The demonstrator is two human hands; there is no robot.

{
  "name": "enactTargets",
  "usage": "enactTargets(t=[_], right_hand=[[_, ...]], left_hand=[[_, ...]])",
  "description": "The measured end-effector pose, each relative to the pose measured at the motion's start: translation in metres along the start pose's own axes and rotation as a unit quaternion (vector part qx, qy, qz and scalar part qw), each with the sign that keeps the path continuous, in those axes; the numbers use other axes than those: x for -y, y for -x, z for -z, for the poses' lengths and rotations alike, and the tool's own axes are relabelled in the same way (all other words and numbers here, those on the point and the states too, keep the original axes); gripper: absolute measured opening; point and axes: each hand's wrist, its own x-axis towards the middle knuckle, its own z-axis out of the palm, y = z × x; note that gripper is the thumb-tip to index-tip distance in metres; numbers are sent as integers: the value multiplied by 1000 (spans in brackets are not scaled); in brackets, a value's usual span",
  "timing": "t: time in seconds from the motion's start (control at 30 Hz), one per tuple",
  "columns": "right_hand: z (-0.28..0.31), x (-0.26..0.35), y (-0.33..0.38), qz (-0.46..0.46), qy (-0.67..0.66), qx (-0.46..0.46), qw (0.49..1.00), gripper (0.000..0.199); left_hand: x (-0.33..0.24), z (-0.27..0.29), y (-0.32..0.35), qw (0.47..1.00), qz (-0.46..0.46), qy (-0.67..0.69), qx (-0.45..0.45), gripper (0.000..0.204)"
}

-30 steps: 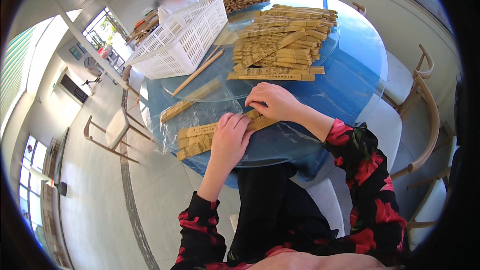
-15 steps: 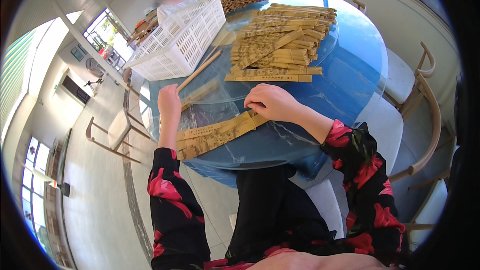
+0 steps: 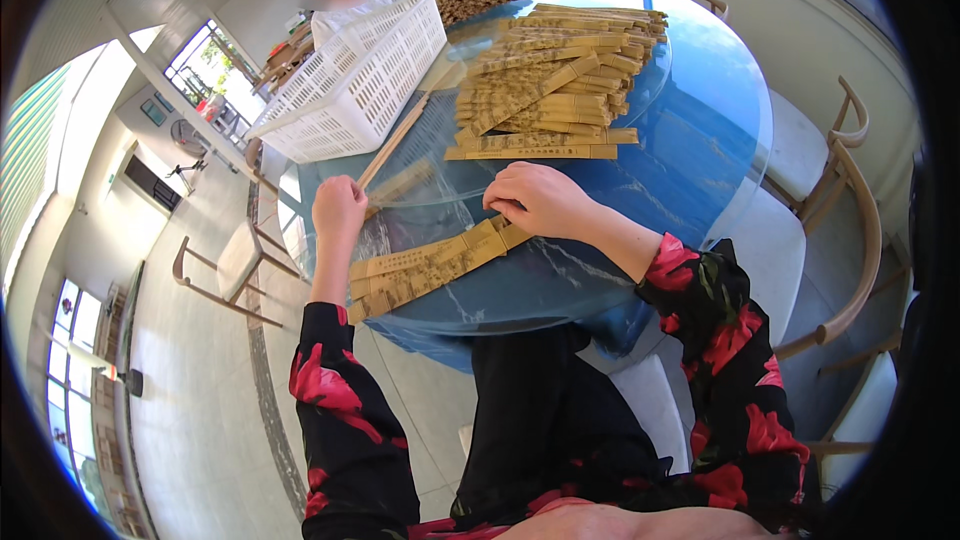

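My left hand [image 3: 339,208] is closed around the near ends of a pair of pale wooden chopsticks [image 3: 396,138], which slant away toward the far right. My right hand [image 3: 540,200] has its fingers curled in a pinch at the right end of a printed tan paper chopstick sleeve [image 3: 440,270]. A few such sleeves overlap on the table in front of me; the right hand's fingertips are partly hidden. Beyond my right hand lies a large heap of matching sleeves [image 3: 545,90], stacked crosswise.
A white slatted plastic basket [image 3: 350,90] stands at the far left of the round, blue-covered glass-topped table [image 3: 700,150]. Behind it sits another person [image 3: 345,0]. A brown bundle of sticks [image 3: 480,2] lies at the far edge. Wooden chairs [image 3: 845,230] surround the table.
The left hand has lowered slightly, and the chopsticks now show as two sticks side by side. My right hand stays at the sleeve's end.
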Motion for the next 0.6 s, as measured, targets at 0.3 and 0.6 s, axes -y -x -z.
enactTargets(t=[0.3,0.6], right_hand=[[-2,22,-3,136,145,-99,975,37],[14,33,-5,157,359,-6,920,37]], left_hand=[[-77,67,111,918,140,344,-136,6],[-172,78,141,885,21,463,-40,14]])
